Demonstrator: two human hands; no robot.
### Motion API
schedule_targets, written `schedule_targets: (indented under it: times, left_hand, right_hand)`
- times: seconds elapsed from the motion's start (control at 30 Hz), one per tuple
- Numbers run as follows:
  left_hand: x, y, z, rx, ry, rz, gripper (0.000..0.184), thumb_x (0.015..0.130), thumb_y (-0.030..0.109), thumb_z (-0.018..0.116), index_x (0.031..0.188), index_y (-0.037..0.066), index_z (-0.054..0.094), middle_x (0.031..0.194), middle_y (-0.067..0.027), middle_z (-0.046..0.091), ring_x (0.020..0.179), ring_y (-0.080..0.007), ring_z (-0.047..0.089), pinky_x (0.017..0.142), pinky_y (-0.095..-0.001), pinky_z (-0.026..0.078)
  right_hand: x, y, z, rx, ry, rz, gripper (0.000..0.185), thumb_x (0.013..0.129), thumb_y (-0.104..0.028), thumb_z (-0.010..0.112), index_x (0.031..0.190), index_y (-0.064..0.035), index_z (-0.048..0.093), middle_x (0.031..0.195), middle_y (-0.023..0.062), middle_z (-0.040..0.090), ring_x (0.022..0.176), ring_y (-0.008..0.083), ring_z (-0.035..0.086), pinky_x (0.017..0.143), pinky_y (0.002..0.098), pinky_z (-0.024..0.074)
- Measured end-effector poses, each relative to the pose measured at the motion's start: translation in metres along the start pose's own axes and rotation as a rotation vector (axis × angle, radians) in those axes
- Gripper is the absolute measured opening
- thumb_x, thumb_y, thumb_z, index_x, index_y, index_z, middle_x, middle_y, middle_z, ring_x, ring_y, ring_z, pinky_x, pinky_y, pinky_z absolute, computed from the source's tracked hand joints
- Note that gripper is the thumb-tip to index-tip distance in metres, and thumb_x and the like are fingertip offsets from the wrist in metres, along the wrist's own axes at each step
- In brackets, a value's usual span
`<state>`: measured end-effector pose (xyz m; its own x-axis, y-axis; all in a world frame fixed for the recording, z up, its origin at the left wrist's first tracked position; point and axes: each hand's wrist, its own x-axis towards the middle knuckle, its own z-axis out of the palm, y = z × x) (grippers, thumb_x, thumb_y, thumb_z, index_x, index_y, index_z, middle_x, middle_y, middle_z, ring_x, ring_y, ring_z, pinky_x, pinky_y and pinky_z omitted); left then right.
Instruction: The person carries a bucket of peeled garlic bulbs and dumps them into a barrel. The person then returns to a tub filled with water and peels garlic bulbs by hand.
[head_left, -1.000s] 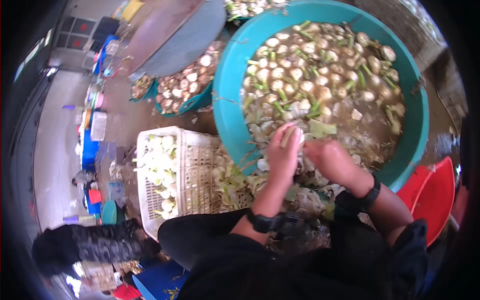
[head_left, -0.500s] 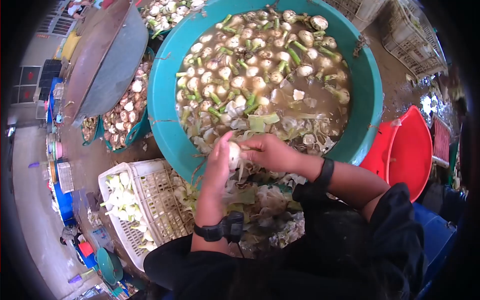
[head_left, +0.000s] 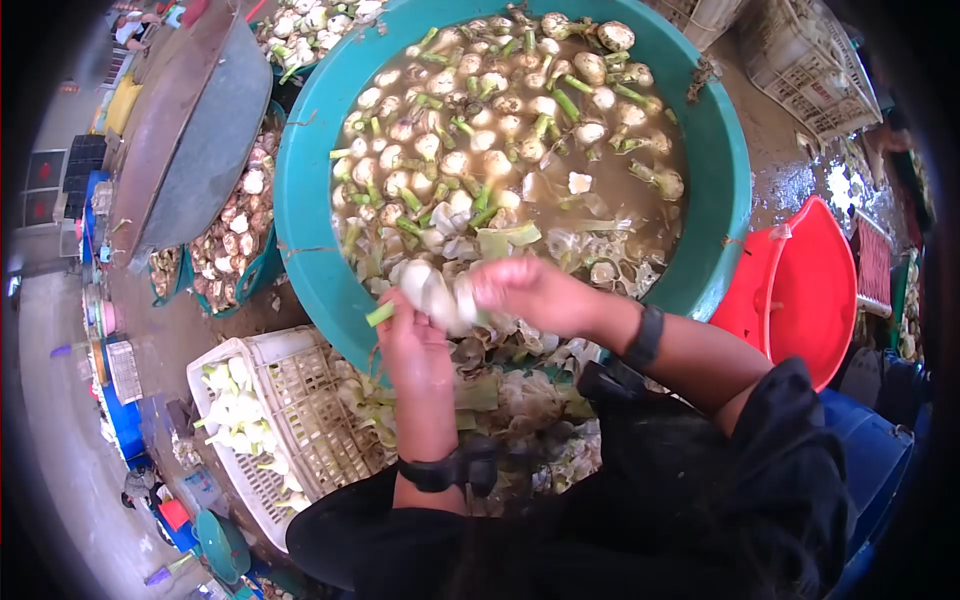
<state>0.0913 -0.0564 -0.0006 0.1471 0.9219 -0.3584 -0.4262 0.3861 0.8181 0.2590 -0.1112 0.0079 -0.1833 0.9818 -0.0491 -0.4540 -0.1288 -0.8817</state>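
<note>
Over the near rim of a large teal tub [head_left: 300,210], my left hand [head_left: 415,340] is closed round a white bulb [head_left: 428,290] whose green stem sticks out to the left. My right hand [head_left: 535,295] is at the bulb's right side, its fingers pinched on pale peel, blurred by motion. Brown water in the tub holds several bulbs [head_left: 497,163] with green stems, and loose peels float at its near side. More peels [head_left: 535,395] are heaped between the tub and my body.
At the left stands a white crate [head_left: 310,385] with peeled bulbs. Beyond it are teal baskets of bulbs [head_left: 235,245] and a grey metal sheet [head_left: 205,150]. A red basin [head_left: 815,300] and a blue barrel [head_left: 865,440] are on the right. Stacked crates [head_left: 810,75] stand upper right.
The view has swung right, then settled. My left hand has turned so that the bulb and its green stem show above the fingers. My right hand has drawn slightly away with peel.
</note>
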Motion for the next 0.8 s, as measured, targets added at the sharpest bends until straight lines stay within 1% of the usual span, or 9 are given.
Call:
schedule_targets:
  times: [0.1, 0.2, 0.43, 0.5, 0.57, 0.63, 0.7, 0.77, 0.8]
  left_hand:
    - [0.007, 0.013, -0.008, -0.321, 0.267, -0.257, 0.027, 0.091, 0.027, 0.044, 0.101, 0.004, 0.052, 0.097, -0.0086, 0.060, 0.084, -0.0196, 0.059, 0.068, -0.0326, 0.052]
    - [0.012, 0.015, -0.049, -0.454, 0.165, -0.503, 0.031, 0.090, 0.032, 0.043, 0.102, 0.006, 0.053, 0.091, -0.0077, 0.060, 0.079, -0.0185, 0.059, 0.060, -0.0306, 0.051]
    - [0.003, 0.026, -0.041, -0.468, 0.122, -0.439, 0.028, 0.083, 0.033, 0.051, 0.093, 0.008, 0.058, 0.081, -0.0067, 0.061, 0.069, -0.0196, 0.059, 0.054, -0.0275, 0.048]
    - [0.002, 0.032, -0.053, -0.527, 0.111, -0.508, 0.027, 0.080, 0.032, 0.053, 0.090, 0.008, 0.059, 0.080, -0.0071, 0.061, 0.068, -0.0203, 0.059, 0.053, -0.0283, 0.048]
    - [-0.003, 0.041, -0.059, -0.613, 0.153, -0.480, 0.025, 0.079, 0.026, 0.056, 0.091, 0.004, 0.058, 0.081, -0.0105, 0.061, 0.066, -0.0199, 0.057, 0.051, -0.0286, 0.047]
    - [-0.009, 0.067, -0.101, -0.661, 0.262, -0.236, 0.021, 0.080, 0.019, 0.054, 0.091, 0.001, 0.056, 0.078, -0.0098, 0.058, 0.067, -0.0195, 0.055, 0.053, -0.0271, 0.045]
    - [-0.010, 0.097, -0.231, -0.798, 0.219, -0.192, 0.019, 0.081, 0.015, 0.050, 0.092, -0.001, 0.055, 0.079, -0.0101, 0.058, 0.069, -0.0200, 0.055, 0.056, -0.0283, 0.046]
    - [-0.049, 0.167, -0.210, -0.750, 0.749, 0.343, 0.025, 0.083, 0.020, 0.047, 0.093, -0.002, 0.052, 0.087, -0.0107, 0.055, 0.078, -0.0226, 0.056, 0.065, -0.0308, 0.049]
    - [-0.057, 0.189, -0.199, -0.693, 0.999, 0.625, 0.028, 0.084, 0.023, 0.045, 0.094, -0.002, 0.051, 0.091, -0.0109, 0.054, 0.083, -0.0239, 0.057, 0.070, -0.0321, 0.051]
  right_hand:
    - [-0.016, -0.013, -0.011, -0.170, 0.024, -0.144, 0.021, 0.090, -0.019, 0.049, 0.097, -0.0013, 0.059, 0.085, 0.0010, 0.060, 0.080, 0.0058, 0.052, 0.072, 0.0242, 0.0433]
    - [-0.012, -0.053, -0.035, 0.313, 0.210, -0.181, 0.024, 0.089, -0.014, 0.043, 0.104, 0.0003, 0.054, 0.089, 0.0073, 0.062, 0.082, 0.0151, 0.057, 0.073, 0.0295, 0.0469]
    - [0.000, -0.038, -0.071, 0.880, 0.046, -0.284, 0.022, 0.087, -0.015, 0.044, 0.100, 0.0003, 0.053, 0.089, 0.0098, 0.061, 0.080, 0.0196, 0.059, 0.070, 0.0353, 0.0503]
    - [0.001, -0.041, -0.066, 0.725, 0.153, -0.238, 0.019, 0.084, -0.015, 0.045, 0.096, -0.0054, 0.056, 0.088, 0.0079, 0.061, 0.077, 0.0224, 0.057, 0.069, 0.0356, 0.0472]
    - [0.008, -0.020, -0.047, -0.816, 0.045, -0.273, 0.017, 0.078, -0.014, 0.050, 0.091, -0.0052, 0.057, 0.086, 0.0089, 0.062, 0.080, 0.0235, 0.059, 0.068, 0.0376, 0.0478]
    - [0.003, -0.006, -0.037, -1.556, -0.082, 0.295, 0.018, 0.077, -0.015, 0.050, 0.092, -0.0083, 0.056, 0.083, 0.0133, 0.061, 0.077, 0.0225, 0.062, 0.064, 0.0397, 0.0490]
    - [0.002, 0.001, -0.088, -1.393, 0.536, 0.321, 0.019, 0.073, -0.015, 0.053, 0.090, -0.0075, 0.056, 0.086, 0.0124, 0.062, 0.081, 0.0242, 0.062, 0.060, 0.0394, 0.0492]
    - [-0.007, -0.006, -0.152, -1.782, 0.974, 0.335, 0.016, 0.074, -0.017, 0.053, 0.088, -0.0074, 0.056, 0.089, 0.0125, 0.062, 0.084, 0.0248, 0.062, 0.063, 0.0398, 0.0487]
    - [-0.019, -0.008, -0.179, -1.900, 0.929, 0.365, 0.018, 0.076, -0.018, 0.053, 0.089, -0.0071, 0.056, 0.090, 0.0127, 0.062, 0.084, 0.0249, 0.062, 0.066, 0.0402, 0.0481]
